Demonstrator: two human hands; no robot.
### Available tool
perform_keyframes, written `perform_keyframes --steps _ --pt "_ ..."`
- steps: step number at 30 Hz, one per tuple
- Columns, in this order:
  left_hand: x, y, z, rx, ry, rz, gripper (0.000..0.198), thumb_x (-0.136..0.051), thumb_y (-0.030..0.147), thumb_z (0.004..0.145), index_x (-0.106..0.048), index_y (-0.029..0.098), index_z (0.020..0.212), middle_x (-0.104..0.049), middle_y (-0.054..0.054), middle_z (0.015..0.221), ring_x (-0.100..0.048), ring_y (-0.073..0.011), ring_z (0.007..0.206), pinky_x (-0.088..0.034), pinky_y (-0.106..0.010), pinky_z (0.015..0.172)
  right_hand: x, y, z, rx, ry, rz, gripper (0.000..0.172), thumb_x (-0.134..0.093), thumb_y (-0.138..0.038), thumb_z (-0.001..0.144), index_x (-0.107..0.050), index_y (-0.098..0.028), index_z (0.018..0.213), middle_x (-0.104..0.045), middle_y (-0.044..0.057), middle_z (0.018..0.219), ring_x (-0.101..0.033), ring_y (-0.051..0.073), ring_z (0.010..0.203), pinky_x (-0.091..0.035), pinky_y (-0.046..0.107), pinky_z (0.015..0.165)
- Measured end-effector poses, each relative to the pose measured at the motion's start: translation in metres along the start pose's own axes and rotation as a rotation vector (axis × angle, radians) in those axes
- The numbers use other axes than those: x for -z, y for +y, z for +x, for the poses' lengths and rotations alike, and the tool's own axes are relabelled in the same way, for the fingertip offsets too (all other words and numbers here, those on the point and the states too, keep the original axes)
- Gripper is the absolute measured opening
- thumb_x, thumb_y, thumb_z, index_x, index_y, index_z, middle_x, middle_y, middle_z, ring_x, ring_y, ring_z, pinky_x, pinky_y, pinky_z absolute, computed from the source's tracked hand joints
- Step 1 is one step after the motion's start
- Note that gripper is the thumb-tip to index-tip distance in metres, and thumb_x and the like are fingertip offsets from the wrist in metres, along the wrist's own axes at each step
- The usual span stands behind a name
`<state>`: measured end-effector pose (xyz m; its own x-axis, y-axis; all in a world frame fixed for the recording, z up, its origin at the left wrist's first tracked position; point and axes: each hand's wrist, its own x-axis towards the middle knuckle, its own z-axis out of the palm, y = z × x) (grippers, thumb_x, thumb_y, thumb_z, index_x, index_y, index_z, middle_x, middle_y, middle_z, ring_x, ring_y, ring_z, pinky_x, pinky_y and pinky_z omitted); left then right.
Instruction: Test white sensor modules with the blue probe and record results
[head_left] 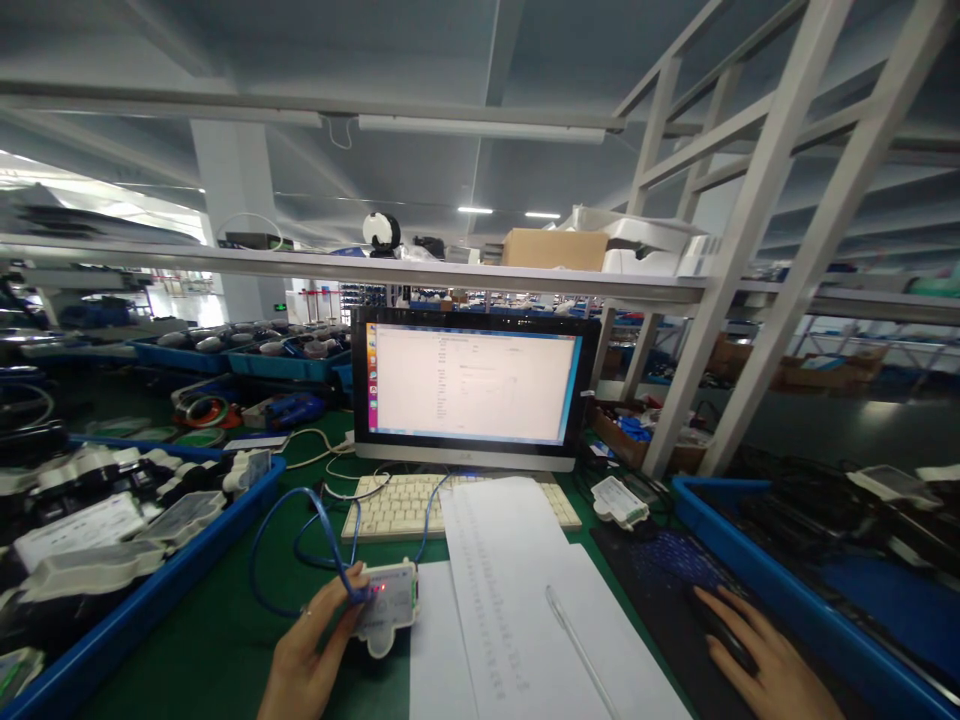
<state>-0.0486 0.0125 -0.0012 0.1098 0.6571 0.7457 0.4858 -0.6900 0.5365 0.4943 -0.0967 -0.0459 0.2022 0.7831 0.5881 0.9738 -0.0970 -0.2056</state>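
Note:
My left hand [311, 655] grips a small white device [386, 605] with a lit red light, near the front of the green bench. A blue cable [319, 525] runs from the device in loops toward the keyboard [390, 505]. My right hand [772, 665] rests curled over a dark computer mouse [716, 625] on a black mouse mat [667, 570]. Between the hands lie white paper sheets [510, 590] with a pen [577, 645] on them. A monitor [472, 385] with a bright white window stands behind the keyboard.
Blue trays of white and black device housings sit at left [150, 590] and right [825, 620]. Another white device [619, 500] lies right of the keyboard. A white shelf frame [757, 230] and a shelf with a cardboard box [551, 250] stand overhead.

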Motion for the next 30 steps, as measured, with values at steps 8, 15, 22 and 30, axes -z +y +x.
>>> perform_keyframes --steps 8,15,22,30 --pt "-0.0001 -0.0021 -0.0001 0.044 -0.004 -0.004 0.029 -0.053 0.043 0.085 -0.066 0.026 0.105 -0.065 -0.003 0.111 -0.062 -0.0208 0.101 -0.048 -0.03 0.089 0.0034 -0.0005 0.0003 -0.009 -0.032 0.003 0.047 -0.041 -0.049 0.082 -0.062 -0.024 0.115 -0.057 0.01 0.12 -0.057 0.03 0.106 -0.051 0.045 0.084" --pt "0.0003 -0.0023 -0.001 0.047 -0.004 -0.01 0.029 -0.054 0.044 0.084 -0.066 0.026 0.104 -0.065 -0.003 0.111 -0.062 -0.0209 0.1 -0.048 -0.03 0.089 0.0024 -0.0004 -0.0003 -0.018 -0.019 0.001 0.046 -0.041 -0.049 0.082 -0.062 -0.025 0.115 -0.057 0.009 0.12 -0.057 0.029 0.105 -0.052 0.043 0.084" --pt "-0.0004 -0.0017 -0.0015 0.053 -0.007 -0.003 0.029 -0.055 0.042 0.084 -0.066 0.027 0.105 -0.065 -0.002 0.112 -0.062 -0.0208 0.101 -0.047 -0.029 0.09 0.002 -0.0002 -0.0005 -0.012 -0.014 0.004 0.047 -0.04 -0.049 0.082 -0.062 -0.025 0.115 -0.057 0.009 0.12 -0.058 0.03 0.105 -0.053 0.044 0.082" --pt "-0.001 -0.0029 -0.0006 0.045 -0.016 0.006 0.029 -0.054 0.041 0.084 -0.065 0.025 0.105 -0.065 -0.003 0.112 -0.062 -0.0214 0.102 -0.049 -0.03 0.09 -0.0009 0.0 -0.0008 -0.015 -0.001 -0.007 0.046 -0.041 -0.05 0.081 -0.061 -0.025 0.114 -0.057 0.008 0.12 -0.057 0.029 0.106 -0.051 0.044 0.085"
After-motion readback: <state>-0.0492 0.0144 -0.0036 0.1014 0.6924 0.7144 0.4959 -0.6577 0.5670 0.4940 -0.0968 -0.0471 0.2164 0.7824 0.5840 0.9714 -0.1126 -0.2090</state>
